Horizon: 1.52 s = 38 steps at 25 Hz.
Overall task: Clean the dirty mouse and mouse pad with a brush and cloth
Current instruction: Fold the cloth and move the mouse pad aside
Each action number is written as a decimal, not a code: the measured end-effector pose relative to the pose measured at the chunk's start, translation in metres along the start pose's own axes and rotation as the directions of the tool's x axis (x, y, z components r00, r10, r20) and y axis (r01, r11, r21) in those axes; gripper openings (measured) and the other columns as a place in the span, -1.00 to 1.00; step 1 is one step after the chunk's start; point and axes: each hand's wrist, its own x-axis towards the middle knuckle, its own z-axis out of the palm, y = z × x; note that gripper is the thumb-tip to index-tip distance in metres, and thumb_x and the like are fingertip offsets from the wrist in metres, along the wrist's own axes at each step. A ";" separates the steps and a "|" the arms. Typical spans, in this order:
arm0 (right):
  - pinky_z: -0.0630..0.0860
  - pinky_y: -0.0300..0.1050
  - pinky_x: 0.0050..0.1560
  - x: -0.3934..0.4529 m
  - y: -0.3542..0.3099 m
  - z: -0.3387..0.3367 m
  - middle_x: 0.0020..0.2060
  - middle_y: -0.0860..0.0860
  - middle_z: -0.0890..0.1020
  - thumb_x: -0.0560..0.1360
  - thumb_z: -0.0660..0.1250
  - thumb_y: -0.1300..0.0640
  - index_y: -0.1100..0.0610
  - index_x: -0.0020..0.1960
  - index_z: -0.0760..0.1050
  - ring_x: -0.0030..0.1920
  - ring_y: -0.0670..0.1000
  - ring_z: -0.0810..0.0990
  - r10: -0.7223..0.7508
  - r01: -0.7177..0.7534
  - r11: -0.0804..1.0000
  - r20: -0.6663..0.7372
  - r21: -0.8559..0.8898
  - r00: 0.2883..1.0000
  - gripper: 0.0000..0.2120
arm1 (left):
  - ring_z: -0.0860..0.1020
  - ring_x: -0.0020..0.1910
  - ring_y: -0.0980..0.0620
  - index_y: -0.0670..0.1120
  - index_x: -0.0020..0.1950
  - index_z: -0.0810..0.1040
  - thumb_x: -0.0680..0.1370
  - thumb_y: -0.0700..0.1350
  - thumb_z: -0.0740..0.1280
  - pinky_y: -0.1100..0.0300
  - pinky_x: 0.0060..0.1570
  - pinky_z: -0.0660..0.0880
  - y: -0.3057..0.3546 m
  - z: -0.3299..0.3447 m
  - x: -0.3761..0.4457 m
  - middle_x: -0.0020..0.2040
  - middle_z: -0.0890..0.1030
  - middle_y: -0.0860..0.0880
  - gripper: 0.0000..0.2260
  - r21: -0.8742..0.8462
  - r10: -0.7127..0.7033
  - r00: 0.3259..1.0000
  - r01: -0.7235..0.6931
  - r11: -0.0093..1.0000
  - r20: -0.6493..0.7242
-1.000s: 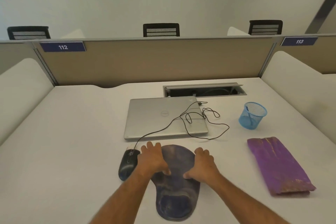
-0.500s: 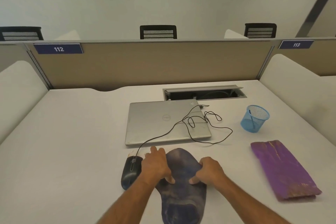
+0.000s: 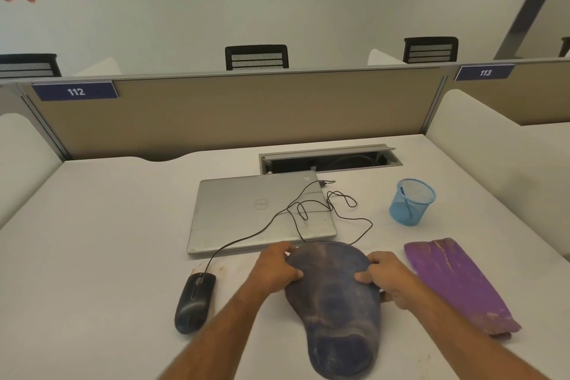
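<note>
At lower centre of the frame, the left hand (image 3: pixel 276 268) and right hand (image 3: pixel 390 276) each pinch a side edge of the dusty mouse pad (image 3: pixel 334 305), thumbs on top. It looks soft, light and floppy, so gripping both edges seems wise.
</note>
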 end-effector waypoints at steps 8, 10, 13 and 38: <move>0.61 -0.03 -0.25 0.025 0.016 -0.061 -0.13 0.13 0.61 0.37 0.42 0.27 0.14 -0.10 0.53 -0.11 0.12 0.60 -0.041 0.000 0.966 -0.151 -0.259 0.988 -0.86 | 0.62 -0.04 0.03 -0.01 0.08 0.68 0.41 -0.16 0.47 0.20 -0.02 0.58 0.035 0.068 0.017 -0.02 0.67 0.01 -0.74 0.062 0.005 1.000 -0.004 0.998 -0.026; 0.63 -0.02 -0.21 0.027 0.017 -0.065 -0.17 0.09 0.61 0.34 0.41 0.25 0.14 -0.11 0.54 -0.12 0.10 0.59 -0.086 0.016 0.918 -0.159 -0.396 0.984 -0.86 | 0.61 0.00 0.01 -0.02 0.12 0.68 0.43 -0.19 0.44 0.23 -0.02 0.55 0.037 0.079 0.020 0.04 0.68 0.00 -0.72 0.144 0.006 1.000 -0.004 0.990 -0.011; 0.61 -0.05 -0.10 0.028 0.015 -0.066 -0.12 0.07 0.63 0.35 0.35 0.19 0.16 -0.01 0.57 -0.09 0.07 0.59 -0.140 0.031 0.812 -0.142 -0.582 0.980 -0.78 | 0.61 0.06 0.00 0.00 0.19 0.66 0.43 -0.18 0.44 0.22 0.06 0.55 0.036 0.086 0.024 0.12 0.67 0.00 -0.67 0.191 0.000 0.999 0.007 0.982 -0.034; 0.39 -0.06 0.31 -0.033 -0.073 0.154 0.35 0.00 0.42 0.51 0.26 -0.07 0.08 0.39 0.31 0.36 0.03 0.34 -0.801 0.690 0.510 0.008 -0.513 0.598 -0.50 | 0.44 0.41 -0.10 -0.11 0.44 0.48 0.57 0.08 0.42 0.04 0.40 0.31 -0.056 -0.074 -0.004 0.41 0.52 -0.08 -0.50 0.396 0.381 0.813 -0.205 0.895 -0.441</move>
